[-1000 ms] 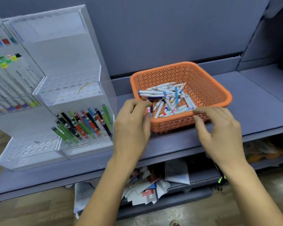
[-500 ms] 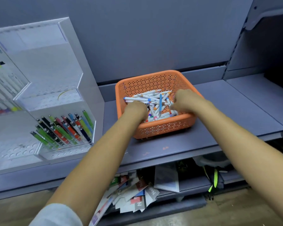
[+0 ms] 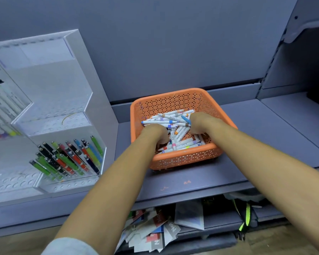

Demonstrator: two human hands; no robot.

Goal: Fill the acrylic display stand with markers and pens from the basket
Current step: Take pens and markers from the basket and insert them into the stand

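Inside the basket (image 3: pixel 182 160) rest left hand (image 3: pixel 155 132), right hand (image 3: pixel 201 123) — fingers (image 3: pixel 197 132) seemingly among markers (image 3: pixel 181 142).

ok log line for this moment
phase: pick | left hand: in orange basket among markers, grip unclear | right hand: same | acrylic stand: part filled

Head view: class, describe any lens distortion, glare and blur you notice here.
Head view: the wide-angle lens slants the shelf; the acrylic display stand looks hazy with pale reflections; the markers in the orange basket are fairly sharp; lighting is even.
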